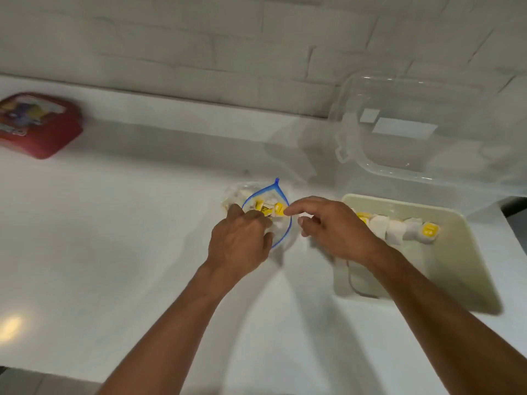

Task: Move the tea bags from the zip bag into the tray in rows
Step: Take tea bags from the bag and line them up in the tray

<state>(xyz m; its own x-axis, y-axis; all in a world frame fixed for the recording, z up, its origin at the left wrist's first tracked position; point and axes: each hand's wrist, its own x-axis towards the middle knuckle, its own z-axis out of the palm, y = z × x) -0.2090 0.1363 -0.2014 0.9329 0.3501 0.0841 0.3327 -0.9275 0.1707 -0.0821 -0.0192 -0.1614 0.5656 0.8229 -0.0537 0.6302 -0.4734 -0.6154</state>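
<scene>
A clear zip bag [281, 192] with a blue rim lies open on the white counter, holding several white tea bags with yellow tags [278, 208]. My left hand [242, 240] grips the bag's near-left rim with curled fingers. My right hand [333, 226] hovers at the bag's right edge, its index finger stretched to the mouth and touching a yellow tag; the other fingers are loosely bent. To the right stands a pale green tray [456, 269] with a row of tea bags [396, 228] across its far part. My right forearm covers the tray's left part.
A large clear plastic box [427, 143] stands behind the tray against the tiled wall. A red container [37, 124] sits at the far left of the counter. The counter's near edge runs along the bottom left.
</scene>
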